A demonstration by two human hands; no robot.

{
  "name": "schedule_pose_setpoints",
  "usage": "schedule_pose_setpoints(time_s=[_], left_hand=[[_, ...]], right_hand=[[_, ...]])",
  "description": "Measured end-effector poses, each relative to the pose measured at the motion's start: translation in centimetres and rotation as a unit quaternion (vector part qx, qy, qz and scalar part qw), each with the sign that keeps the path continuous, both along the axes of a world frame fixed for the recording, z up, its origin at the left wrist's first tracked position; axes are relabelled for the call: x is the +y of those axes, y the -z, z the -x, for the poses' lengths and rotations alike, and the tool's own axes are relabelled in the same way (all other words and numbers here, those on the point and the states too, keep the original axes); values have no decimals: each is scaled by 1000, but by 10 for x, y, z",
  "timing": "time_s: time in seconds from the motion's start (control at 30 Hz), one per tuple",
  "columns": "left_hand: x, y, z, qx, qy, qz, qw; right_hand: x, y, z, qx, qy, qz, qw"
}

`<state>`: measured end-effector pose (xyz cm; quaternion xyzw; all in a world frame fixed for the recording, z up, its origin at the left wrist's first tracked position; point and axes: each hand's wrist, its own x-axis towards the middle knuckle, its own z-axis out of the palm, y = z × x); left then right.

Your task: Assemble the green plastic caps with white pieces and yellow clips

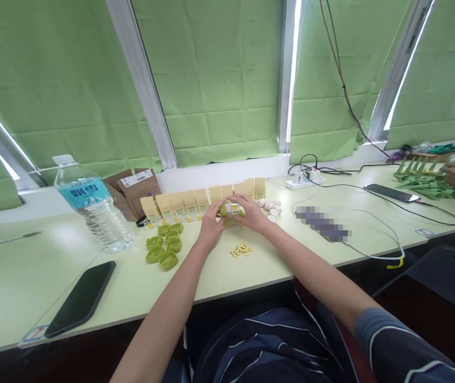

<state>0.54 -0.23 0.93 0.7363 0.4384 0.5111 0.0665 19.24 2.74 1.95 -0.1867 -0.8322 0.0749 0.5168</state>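
both hands at the middle of the desk (267,268): the grip of the left hand (212,224) and that of the right hand (251,214) close together around a small clear-and-green piece (232,208), raised in front of the row of tan-topped packets (189,200). green cups (174,245) lie to the left; yellow loops (241,250) lie nearer the body; pale round pieces (272,212) lie just beyond the right hand.

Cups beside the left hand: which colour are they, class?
The cups are yellowish green, best seen in the head view.
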Motion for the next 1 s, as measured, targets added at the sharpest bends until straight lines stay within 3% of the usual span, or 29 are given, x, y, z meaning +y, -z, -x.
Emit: schedule_pose_setpoints(time_s=[0.73,1.0], left_hand=[[-1,1,-1,-2,-2,24,1000],[-2,-1,1,-7,-8,7,1000]], right_hand=[[-2,-1,1,-4,0,-7,1000],[5,2,-2,-4,67,55,996]])
